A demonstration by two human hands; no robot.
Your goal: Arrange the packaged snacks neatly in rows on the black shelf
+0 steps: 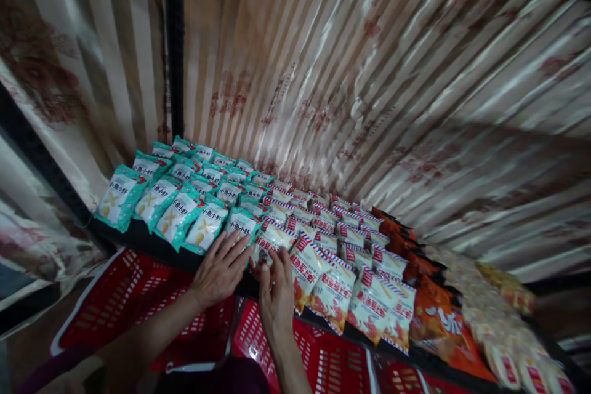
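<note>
Rows of teal and white snack bags [174, 217] stand on the left part of a dark shelf. Beside them are rows of cream snack bags [333, 288] with red lettering and striped top edges. My left hand [222, 266] lies with fingers stretched over the front of a teal bag [241, 223] at the end of its row. Against the front cream bag [273, 239] next to it rests my right hand [277, 286], its fingers extended and thumb apart. Neither hand wraps round a bag. The lower part of that cream bag is partly covered by my right hand.
Red plastic baskets [152, 314] sit below the shelf's front edge, close under my forearms. Orange bags [446, 326] and pale small packs [501, 320] continue to the right. A dark upright post [173, 43] and striped floral curtain [295, 61] stand behind the rows.
</note>
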